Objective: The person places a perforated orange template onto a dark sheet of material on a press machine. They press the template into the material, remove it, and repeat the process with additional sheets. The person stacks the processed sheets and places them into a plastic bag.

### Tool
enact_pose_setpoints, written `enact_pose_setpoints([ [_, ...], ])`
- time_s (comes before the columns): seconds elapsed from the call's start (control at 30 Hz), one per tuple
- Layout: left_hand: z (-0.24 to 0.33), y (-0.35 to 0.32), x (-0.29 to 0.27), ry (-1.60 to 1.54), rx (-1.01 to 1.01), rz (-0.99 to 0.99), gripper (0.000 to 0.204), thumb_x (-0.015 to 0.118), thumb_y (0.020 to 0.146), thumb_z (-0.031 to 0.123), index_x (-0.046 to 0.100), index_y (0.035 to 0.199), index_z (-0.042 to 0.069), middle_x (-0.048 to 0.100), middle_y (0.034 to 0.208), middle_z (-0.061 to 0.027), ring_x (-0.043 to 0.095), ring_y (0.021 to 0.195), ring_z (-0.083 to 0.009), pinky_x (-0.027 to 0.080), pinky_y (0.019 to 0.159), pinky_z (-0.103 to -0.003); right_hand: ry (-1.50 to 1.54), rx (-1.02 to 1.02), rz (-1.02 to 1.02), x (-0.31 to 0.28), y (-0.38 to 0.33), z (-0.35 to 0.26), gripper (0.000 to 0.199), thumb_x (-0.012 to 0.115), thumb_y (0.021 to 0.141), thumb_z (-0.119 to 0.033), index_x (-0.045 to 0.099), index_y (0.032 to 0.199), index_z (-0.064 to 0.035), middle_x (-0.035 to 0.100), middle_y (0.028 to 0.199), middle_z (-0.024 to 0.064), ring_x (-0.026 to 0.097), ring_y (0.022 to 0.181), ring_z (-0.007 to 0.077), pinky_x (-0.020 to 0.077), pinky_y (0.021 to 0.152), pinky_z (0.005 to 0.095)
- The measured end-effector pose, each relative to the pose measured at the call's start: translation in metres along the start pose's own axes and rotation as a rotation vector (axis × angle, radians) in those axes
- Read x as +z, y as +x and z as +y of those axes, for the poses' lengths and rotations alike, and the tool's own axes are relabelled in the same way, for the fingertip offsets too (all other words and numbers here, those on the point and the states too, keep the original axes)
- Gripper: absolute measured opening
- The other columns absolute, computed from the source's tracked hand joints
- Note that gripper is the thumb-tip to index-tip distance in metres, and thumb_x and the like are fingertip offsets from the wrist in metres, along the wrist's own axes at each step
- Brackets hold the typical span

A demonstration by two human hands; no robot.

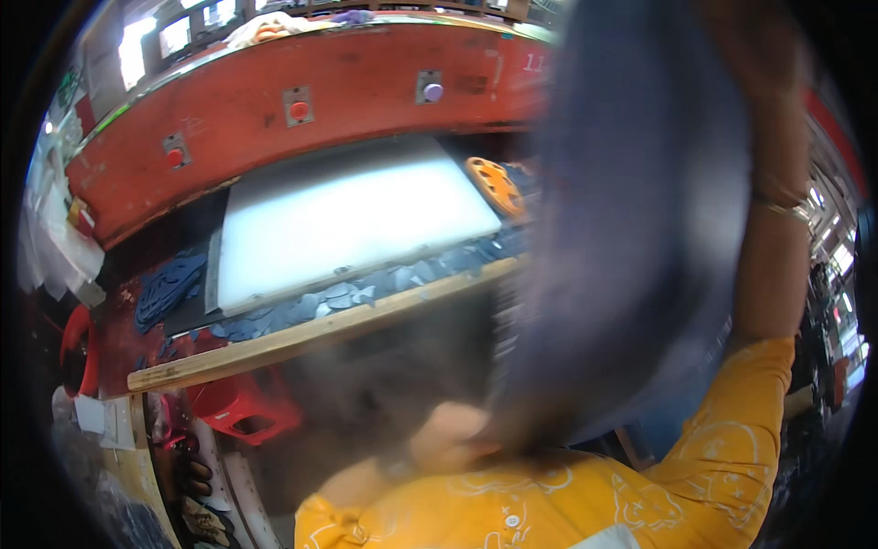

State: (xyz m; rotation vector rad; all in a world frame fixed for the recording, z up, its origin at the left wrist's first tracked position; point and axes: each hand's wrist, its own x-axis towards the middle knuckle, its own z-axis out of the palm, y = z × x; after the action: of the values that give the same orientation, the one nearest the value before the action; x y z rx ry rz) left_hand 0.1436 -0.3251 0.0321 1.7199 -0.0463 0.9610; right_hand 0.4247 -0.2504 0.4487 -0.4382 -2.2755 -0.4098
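Observation:
A large dark blue-grey sheet [640,210] hangs upright in front of me, blurred by motion and hiding the right side of the bench. My right hand [759,50] is raised high at the sheet's top edge and grips it; the hand is blurred, and a bracelet shows on the wrist. Low down near my chest, my left hand [448,437] is closed on the sheet's bottom corner. Both arms wear yellow sleeves.
A red press [366,82] with round buttons stands behind a white cutting board [347,215]. An orange cutting die [494,183] lies at the board's right. Blue-grey cut pieces [357,295] line the wooden front edge [302,337]. A red stool [242,407] sits below.

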Motion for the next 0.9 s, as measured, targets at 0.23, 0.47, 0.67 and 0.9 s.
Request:
enact_pose_setpoints([
  [0.23,0.036,-0.119,-0.056,0.259,-0.475,1.246,0.029,0.061,0.093,0.015,0.053,0.115,-0.002,0.061,0.108,-0.0063,0.057,0.091,-0.0144,0.047,0.082,-0.030,0.399,0.850,-0.743,0.199,-0.085,0.051,0.039,0.057,0.095,-0.037,0.067,0.099,0.0006,0.067,0.092,0.0087,0.063,0.080,0.0196,0.0522,0.076,0.0357],
  [0.47,0.073,-0.173,-0.108,0.231,-0.594,1.426,0.027,0.059,0.096,0.019,0.061,0.112,-0.003,0.065,0.104,-0.0071,0.062,0.089,-0.0158,0.049,0.082,-0.030,0.233,1.598,-1.234,0.234,-0.362,0.063,0.073,0.066,0.078,-0.065,0.068,0.099,0.0052,0.068,0.087,0.0160,0.066,0.069,0.0235,0.0523,0.056,0.0322],
  [0.67,0.074,-0.171,-0.155,0.252,-0.746,1.342,0.034,0.058,0.096,0.024,0.061,0.112,-0.007,0.067,0.102,-0.0106,0.064,0.088,-0.0182,0.050,0.082,-0.031,1.049,1.650,-0.075,0.333,-0.441,0.049,0.084,0.066,0.090,-0.038,0.021,0.150,-0.0012,0.031,0.152,0.0149,0.033,0.138,0.0255,0.0312,0.110,0.0386],
  [0.9,0.073,-0.172,-0.258,0.295,-0.855,1.226,0.038,0.060,0.093,0.023,0.059,0.117,-0.007,0.067,0.107,-0.0115,0.064,0.093,-0.0215,0.049,0.087,-0.034,0.680,1.410,-0.108,0.299,-0.354,0.073,0.038,0.060,0.092,-0.019,0.056,0.124,0.0010,0.064,0.118,0.0132,0.059,0.110,0.0214,0.0436,0.098,0.0344],
])
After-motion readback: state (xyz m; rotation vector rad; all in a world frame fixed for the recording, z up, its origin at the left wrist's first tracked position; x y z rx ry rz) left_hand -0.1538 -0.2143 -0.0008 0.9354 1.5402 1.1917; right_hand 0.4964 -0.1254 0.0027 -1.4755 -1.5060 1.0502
